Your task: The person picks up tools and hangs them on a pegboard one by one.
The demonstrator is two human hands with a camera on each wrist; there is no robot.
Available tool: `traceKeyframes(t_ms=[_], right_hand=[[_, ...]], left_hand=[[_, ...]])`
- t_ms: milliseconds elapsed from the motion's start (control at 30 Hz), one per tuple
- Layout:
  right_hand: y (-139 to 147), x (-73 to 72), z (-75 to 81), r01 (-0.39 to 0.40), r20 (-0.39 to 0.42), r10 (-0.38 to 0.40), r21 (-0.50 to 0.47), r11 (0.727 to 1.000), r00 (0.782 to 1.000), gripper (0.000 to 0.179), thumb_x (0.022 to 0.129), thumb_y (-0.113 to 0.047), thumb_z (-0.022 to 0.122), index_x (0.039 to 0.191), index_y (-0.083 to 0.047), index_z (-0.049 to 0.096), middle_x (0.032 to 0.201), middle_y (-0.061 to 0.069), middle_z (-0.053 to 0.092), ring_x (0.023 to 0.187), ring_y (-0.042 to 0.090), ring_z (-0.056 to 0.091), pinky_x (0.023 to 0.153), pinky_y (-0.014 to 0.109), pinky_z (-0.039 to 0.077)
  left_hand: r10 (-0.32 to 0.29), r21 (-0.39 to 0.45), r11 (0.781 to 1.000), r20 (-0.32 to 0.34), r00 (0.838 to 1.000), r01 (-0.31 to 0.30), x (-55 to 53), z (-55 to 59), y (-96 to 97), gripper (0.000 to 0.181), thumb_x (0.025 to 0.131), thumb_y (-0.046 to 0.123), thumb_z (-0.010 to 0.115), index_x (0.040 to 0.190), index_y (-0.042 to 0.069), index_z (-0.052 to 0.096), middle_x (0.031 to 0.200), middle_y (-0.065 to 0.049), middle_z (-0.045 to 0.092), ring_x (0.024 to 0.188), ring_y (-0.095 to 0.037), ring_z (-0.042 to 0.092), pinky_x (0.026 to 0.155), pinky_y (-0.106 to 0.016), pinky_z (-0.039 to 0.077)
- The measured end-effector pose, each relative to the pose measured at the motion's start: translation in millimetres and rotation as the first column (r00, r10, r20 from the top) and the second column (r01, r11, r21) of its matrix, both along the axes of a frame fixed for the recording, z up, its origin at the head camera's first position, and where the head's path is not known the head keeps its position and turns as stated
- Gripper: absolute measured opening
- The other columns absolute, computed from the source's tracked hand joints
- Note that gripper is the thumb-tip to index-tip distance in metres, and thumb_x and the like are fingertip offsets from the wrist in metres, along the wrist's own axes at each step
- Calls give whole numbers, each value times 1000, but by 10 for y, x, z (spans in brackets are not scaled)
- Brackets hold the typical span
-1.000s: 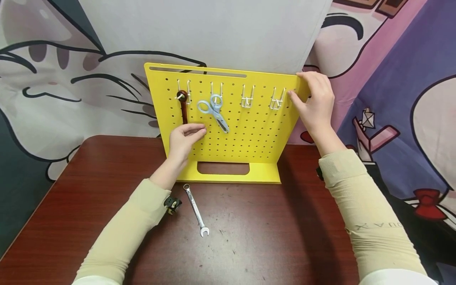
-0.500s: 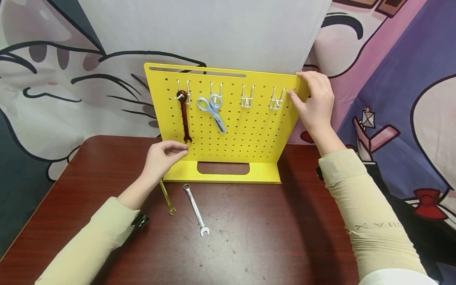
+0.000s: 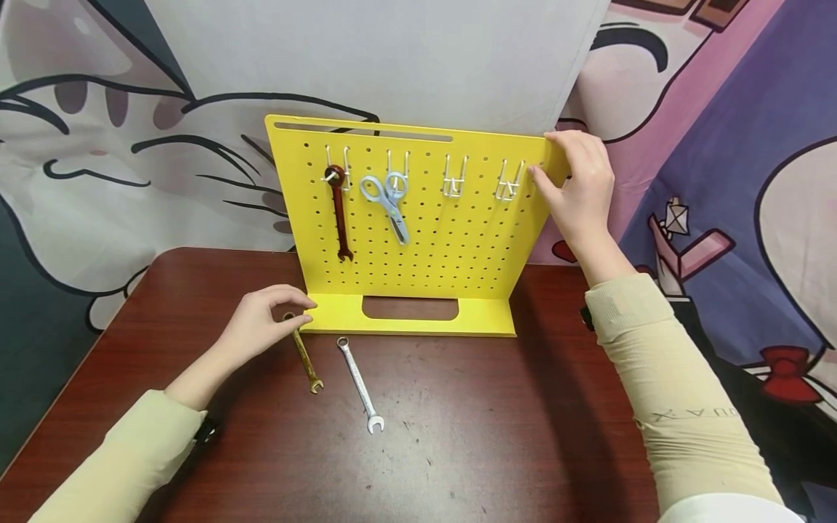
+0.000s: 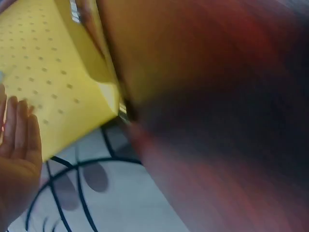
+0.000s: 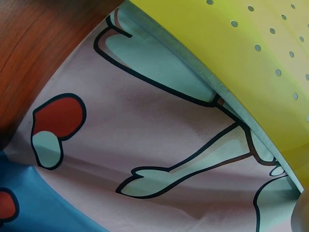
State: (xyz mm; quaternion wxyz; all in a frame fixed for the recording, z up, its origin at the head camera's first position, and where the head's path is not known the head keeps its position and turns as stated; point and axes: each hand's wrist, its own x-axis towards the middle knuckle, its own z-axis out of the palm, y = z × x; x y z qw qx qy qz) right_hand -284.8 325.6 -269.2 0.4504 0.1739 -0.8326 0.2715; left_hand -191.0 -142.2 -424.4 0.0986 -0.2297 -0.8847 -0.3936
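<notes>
the left hand [image 3: 260, 321] is now lowered, wide and seemingly holding nothing, from the hung red wrench [image 3: 339, 216] to beside the gold wrench [image 3: 304, 357] on the table [image 3: 471, 428], while the board [image 3: 431, 265] is gripped by the right hand [image 3: 580, 192], so the red one's hanging seems finished.

Pale yellow sleeves [image 3: 680, 378] with snug cuffs [image 3: 617, 305] (dark lettering [image 3: 696, 415] on the right sleeve), black wrist devices [image 3: 205, 430]
</notes>
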Motion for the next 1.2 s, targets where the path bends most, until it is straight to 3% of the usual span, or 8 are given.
traceKeyframes(t_ms=[133, 267, 433, 600, 800, 1200], right_hand=[[-2, -2, -2, 1, 1, -1, -1, 1000, 1000, 37, 91, -11, 83, 125, -2, 74, 123, 19, 75, 125, 37, 62, 116, 44, 45], [-1, -2, -2, 7, 1, -7, -1, 1000, 1000, 37, 90, -11, 83, 125, -2, 74, 123, 19, 74, 125, 37, 62, 116, 44, 45], [2, -1, -3, 11, 2, -11, 0, 1000, 1000, 37, 90, -10, 83, 125, -1, 73, 124, 20, 74, 126, 37, 62, 116, 44, 45], [1, 0, -3, 12, 2, -12, 1, 1000, 1000, 37, 90, -10, 83, 125, -1, 73, 124, 20, 74, 126, 37, 62, 116, 44, 45], [-2, 0, -2, 7, 0, -7, 2, 1000, 1000, 37, 91, -11, 83, 125, -2, 74, 124, 19, 74, 125, 37, 62, 115, 44, 46], [4, -4, 0, 6, 2, -6, 3, 1000, 1000, 37, 91, -12, 83, 125, -2, 74, 124, 19, 74, 126, 37, 62, 116, 43, 45]], left_hand=[[-30, -90, 996, -58, 998, 25, -22, -113, -143, 25, 83, -3, 87, 102, 12, 82, 101, 0, 79, 90, -18, 68, 83, -19, 55], [-48, -139, 990, -73, 996, 38, -75, -196, -243, 26, 81, -4, 88, 101, 11, 81, 100, 2, 78, 91, -25, 69, 83, -26, 56], [-63, -203, 978, -57, 996, 50, -153, -242, -323, 27, 81, -4, 88, 104, 9, 80, 102, -2, 78, 97, -26, 71, 87, -35, 57], [-86, -266, 960, 4, 996, 85, -241, -285, -397, 29, 81, -3, 87, 108, 6, 80, 106, -7, 78, 103, -29, 72, 93, -52, 58], [-103, -308, 944, 57, 993, 116, -331, -359, -480, 32, 82, -2, 87, 111, 7, 80, 111, -10, 76, 107, -31, 70, 96, -54, 58], [-188, -344, 917, 80, 979, 204, -472, -435, -500, 33, 80, -2, 89, 110, 9, 79, 111, -7, 76, 102, -27, 69, 93, -50, 58]])
